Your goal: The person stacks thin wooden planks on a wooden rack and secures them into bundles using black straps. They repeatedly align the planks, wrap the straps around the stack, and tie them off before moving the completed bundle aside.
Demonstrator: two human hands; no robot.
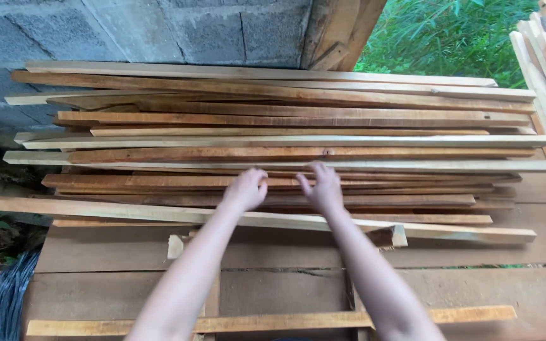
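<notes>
We reach both arms straight out over the wooden surface [538, 297] toward the stack of long wooden slats [285, 145] piled along its far edge, against the grey block wall [159, 28]. Our left hand [246, 189] curls loosely, fingers bent down onto a reddish slat [159, 182] near the front of the pile, its grip not closed on it. Our right hand [323, 188] hovers just beside it, fingers spread, grip open, above the same slat
</notes>
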